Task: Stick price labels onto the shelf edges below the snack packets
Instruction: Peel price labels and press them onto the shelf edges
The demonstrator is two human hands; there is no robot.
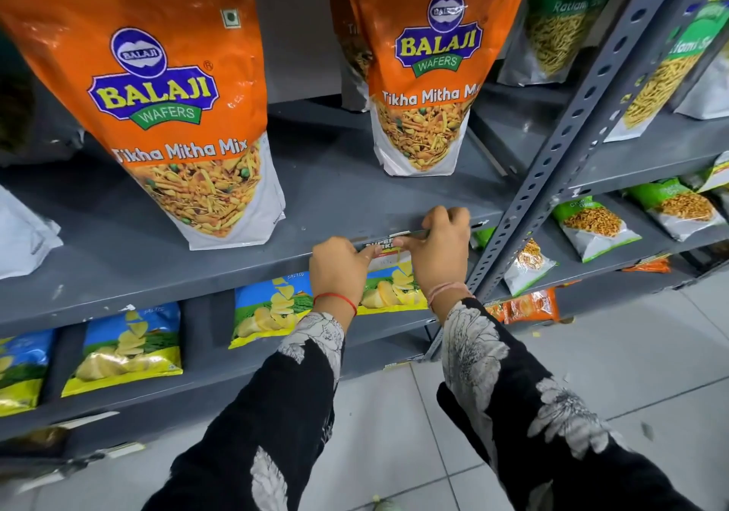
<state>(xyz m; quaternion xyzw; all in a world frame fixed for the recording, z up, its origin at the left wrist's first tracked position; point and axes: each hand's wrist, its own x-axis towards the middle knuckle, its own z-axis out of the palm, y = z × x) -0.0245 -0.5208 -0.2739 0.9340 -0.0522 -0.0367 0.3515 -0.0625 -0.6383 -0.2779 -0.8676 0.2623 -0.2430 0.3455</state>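
Note:
A price label (384, 247) with a dark green top band and a pale lower part lies against the front edge of the grey shelf (197, 277). My left hand (341, 267) presses its left end with the thumb. My right hand (438, 244) pinches its upper right corner, fingers curled over the shelf lip. The label sits below and between two orange snack packets, one large (177, 96) at the left, one further back (426, 76) at the right. Much of the label is hidden by my fingers.
A perforated grey upright post (560, 147) stands just right of my hands. Green-and-white packets (595, 222) fill shelves to the right. Blue and yellow chip bags (126, 348) lie on the shelf below. Pale floor tiles (394, 431) are underfoot.

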